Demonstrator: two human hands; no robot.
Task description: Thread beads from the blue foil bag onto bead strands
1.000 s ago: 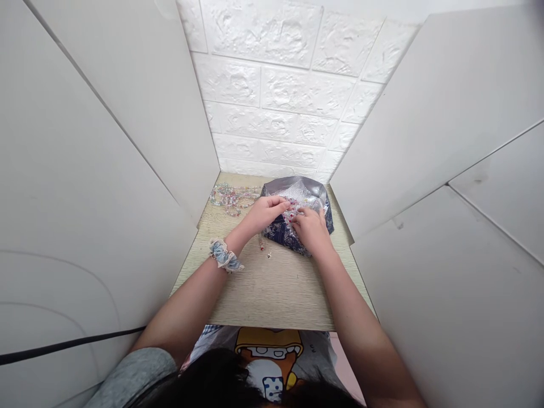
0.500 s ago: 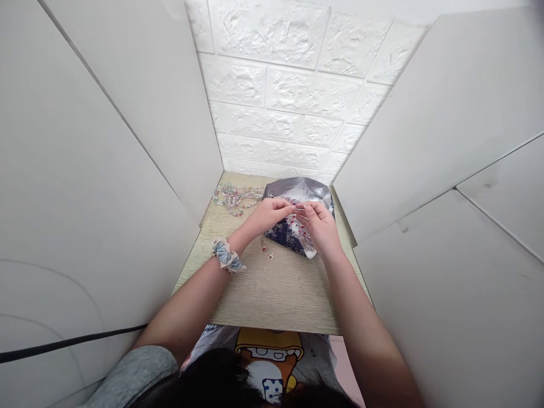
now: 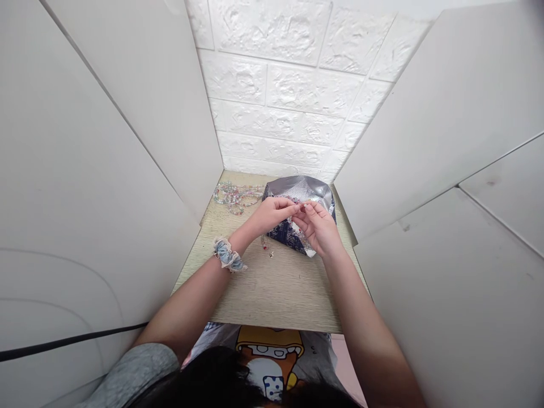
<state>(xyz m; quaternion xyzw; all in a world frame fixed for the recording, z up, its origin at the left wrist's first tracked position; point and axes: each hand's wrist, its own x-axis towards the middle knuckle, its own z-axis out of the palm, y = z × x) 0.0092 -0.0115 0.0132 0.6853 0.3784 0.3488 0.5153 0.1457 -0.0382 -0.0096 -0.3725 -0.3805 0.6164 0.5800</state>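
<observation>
Nearest to us are dark hair (image 3: 212, 379) and a grey shirt (image 3: 312, 351) with a cartoon print in yellow, orange and white. A grey sleeve (image 3: 136, 368) covers our left upper arm, and a black cable (image 3: 76, 341) runs beside it. Beyond the shirt lies the bench (image 3: 272, 294), pale and wood-grained, with fine streaks across its top. A light blue scrunchie (image 3: 229, 255) with cream lace circles our left wrist.

On the bench, we see a tiny shiny bit (image 3: 271, 255) and, just beside it, a short strand (image 3: 265, 242) with a red end. Farther in, our left hand (image 3: 272, 214) and right hand (image 3: 321, 226) meet over the front of the pouch. Both grips are narrow, pinched at a tiny reddish piece (image 3: 302, 208) between the fingertips — too small for us to make out its shape.

The pouch (image 3: 280, 233) sits toward the back right of the bench, dark blue with a pale pattern outside and crinkly silver inside. Clear material (image 3: 298, 229) with red specks shows at its front, below the fingers. To its left lies a loose tangle of bead strings (image 3: 233, 195) — pink, green, white and clear. White panels (image 3: 93, 170) rise on both sides, and a white brick-patterned wall (image 3: 297, 90) stands behind.
</observation>
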